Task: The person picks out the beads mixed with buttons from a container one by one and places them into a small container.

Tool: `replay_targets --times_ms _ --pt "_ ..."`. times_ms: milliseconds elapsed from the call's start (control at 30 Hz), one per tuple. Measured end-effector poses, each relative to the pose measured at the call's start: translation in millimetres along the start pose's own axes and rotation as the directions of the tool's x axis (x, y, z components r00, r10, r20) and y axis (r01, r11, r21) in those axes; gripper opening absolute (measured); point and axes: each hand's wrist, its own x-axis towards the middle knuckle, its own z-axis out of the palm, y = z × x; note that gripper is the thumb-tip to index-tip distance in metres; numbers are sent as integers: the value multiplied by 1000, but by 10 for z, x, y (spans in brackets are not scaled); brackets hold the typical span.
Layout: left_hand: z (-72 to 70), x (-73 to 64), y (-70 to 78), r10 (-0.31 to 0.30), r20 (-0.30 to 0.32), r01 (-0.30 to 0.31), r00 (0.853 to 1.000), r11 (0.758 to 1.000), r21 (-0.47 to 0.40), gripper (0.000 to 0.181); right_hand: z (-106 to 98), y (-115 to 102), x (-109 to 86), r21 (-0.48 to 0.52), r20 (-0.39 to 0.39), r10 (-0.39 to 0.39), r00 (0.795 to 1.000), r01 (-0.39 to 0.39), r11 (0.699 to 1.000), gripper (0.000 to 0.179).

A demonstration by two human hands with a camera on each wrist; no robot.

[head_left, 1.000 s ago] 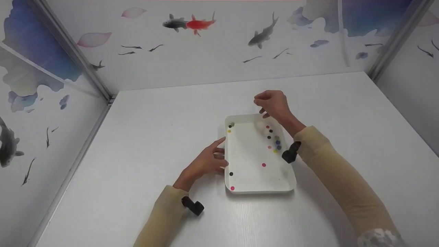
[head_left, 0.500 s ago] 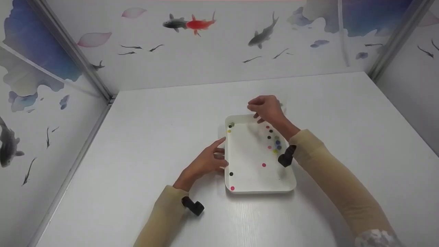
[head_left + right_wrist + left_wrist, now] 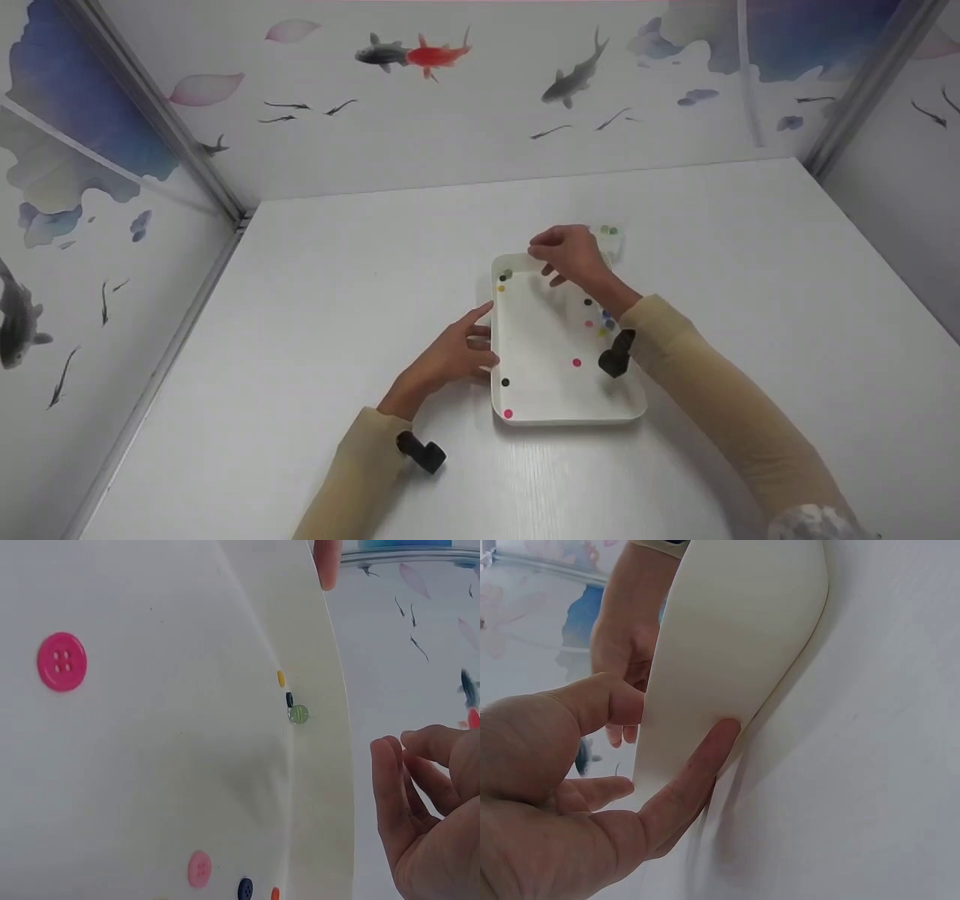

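Note:
A shallow white tray (image 3: pixel 544 337) lies on the table with several small coloured buttons spread over its floor. My left hand (image 3: pixel 454 351) holds the tray's left wall; in the left wrist view one finger (image 3: pixel 709 754) presses the outside of it while others meet the rim. My right hand (image 3: pixel 574 253) hovers over the tray's far end, its thumb and forefinger tips close together and nothing visible between them. Along the left wall sit a green button (image 3: pixel 298 714), a black button (image 3: pixel 289 700) and a yellow button (image 3: pixel 281 679). A magenta button (image 3: pixel 62 661) lies flat on the floor.
Just behind the tray's far right corner, partly covered by the right hand, is a small pale container (image 3: pixel 613 241) with a few buttons in it. Walls printed with fish surround the white table (image 3: pixel 337 300). More buttons lie by the tray's right wall.
My right hand has moved left and nearer, from beyond the tray's far rim to above it, uncovering part of the small container. My left hand stays in place.

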Motion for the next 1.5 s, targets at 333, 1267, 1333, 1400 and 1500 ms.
replay_targets --times_ms 333,1267,1333,1400,1500 --pt "-20 -14 -16 -3 6 3 1000 1000 -18 91 112 -7 -4 -31 42 73 996 -72 997 28" --pt "3 -3 -14 -7 -15 7 1000 1000 28 90 353 -15 82 -136 87 126 988 -114 984 30" --pt "2 -4 -12 -4 -19 5 1000 1000 31 90 353 -8 95 -138 82 126 989 -114 984 30" --pt "0 -6 -9 -7 -21 8 1000 999 32 90 350 -4 107 -137 80 130 988 -118 983 30" --pt "1 -2 -10 -5 -18 5 1000 999 33 90 341 12 126 -132 91 141 986 -128 983 30"
